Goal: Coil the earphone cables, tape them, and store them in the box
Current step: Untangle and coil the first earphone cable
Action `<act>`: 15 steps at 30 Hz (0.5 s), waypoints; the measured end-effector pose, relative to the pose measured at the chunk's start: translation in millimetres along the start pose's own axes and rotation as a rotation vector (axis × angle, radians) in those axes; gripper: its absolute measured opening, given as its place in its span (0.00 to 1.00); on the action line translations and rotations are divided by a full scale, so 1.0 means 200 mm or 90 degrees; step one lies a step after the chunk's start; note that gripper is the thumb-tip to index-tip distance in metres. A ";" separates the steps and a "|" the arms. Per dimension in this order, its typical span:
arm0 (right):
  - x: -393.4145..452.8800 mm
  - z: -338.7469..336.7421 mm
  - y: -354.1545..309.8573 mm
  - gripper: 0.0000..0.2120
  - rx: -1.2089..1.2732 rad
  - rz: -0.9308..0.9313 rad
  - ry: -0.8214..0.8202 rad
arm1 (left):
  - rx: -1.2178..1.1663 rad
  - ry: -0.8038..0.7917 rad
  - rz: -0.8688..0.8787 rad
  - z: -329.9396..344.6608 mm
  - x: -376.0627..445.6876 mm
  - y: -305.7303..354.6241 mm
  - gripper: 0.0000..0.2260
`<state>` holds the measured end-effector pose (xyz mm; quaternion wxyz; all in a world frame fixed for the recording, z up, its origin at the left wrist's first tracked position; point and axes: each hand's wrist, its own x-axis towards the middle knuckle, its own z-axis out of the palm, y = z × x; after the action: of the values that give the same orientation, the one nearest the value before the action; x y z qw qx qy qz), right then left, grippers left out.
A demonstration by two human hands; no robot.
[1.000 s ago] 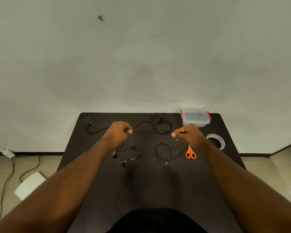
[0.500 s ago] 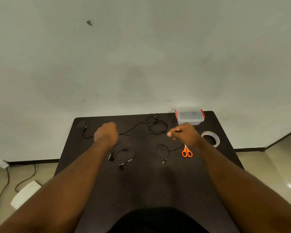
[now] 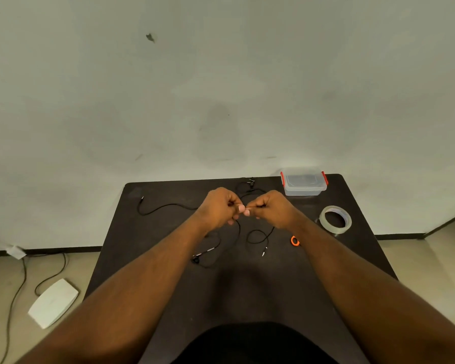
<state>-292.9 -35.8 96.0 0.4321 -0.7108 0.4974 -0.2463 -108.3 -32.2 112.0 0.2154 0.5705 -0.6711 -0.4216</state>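
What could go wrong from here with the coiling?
1. Both hands, left hand and right hand, pinch one earphone cable that runs across the table among other loose cables; pulling could snag or drag them into a tangle.
2. The scissors lie mostly hidden under the right forearm, which could knock them.
3. The box looks lidded, so storing may need a free hand.
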 end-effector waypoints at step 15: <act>-0.13 -0.37 0.17 0.05 -0.009 0.060 0.107 | 0.123 0.087 0.052 -0.43 -0.03 -0.29 0.10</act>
<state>-377.8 -43.4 106.0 0.3949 -0.6668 0.5662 -0.2807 -7.7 -53.1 113.7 0.2217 0.5883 -0.7150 -0.3058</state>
